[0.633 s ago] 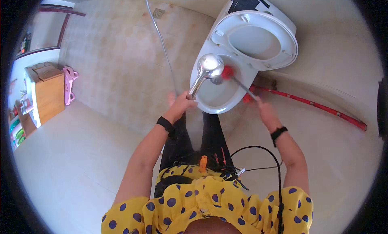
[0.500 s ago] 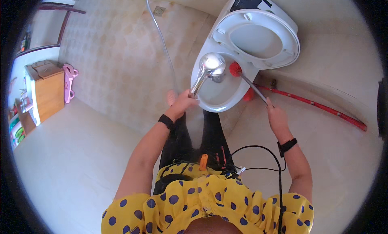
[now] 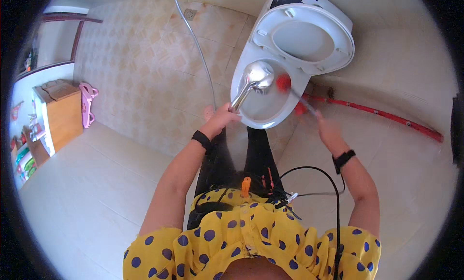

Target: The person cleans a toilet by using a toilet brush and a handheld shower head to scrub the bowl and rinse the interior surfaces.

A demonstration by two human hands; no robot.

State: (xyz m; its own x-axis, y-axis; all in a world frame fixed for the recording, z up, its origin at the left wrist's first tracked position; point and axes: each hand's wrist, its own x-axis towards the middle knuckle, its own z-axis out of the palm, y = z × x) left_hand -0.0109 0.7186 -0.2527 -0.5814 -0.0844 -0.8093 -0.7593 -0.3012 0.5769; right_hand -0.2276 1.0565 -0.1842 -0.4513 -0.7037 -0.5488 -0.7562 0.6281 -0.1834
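My left hand (image 3: 221, 119) is wrapped round the handle of a chrome shower head (image 3: 259, 75), held over the left part of a white toilet bowl (image 3: 270, 122). A grey hose (image 3: 197, 44) runs down the floor towards that hand. My right hand (image 3: 330, 133), smeared by motion, grips the grey handle of a toilet brush (image 3: 283, 83). The brush's red bristle head is blurred and sits at the bowl's right inner side. Behind the bowl, the toilet's seat and lid (image 3: 344, 38) are raised. Whether water is flowing, I cannot tell.
A red pole (image 3: 382, 114) lies along the wall at the right, with a red thing (image 3: 300, 106) beside the toilet's base. To the left stand a wooden cabinet (image 3: 67, 116) and a pink plastic item (image 3: 88, 105). A floor drain (image 3: 190, 14) lies at the back.
The view has shifted slightly. The brush head has moved a little within the bowl, and my right hand and the brush are now blurred. The shower head stays over the bowl.
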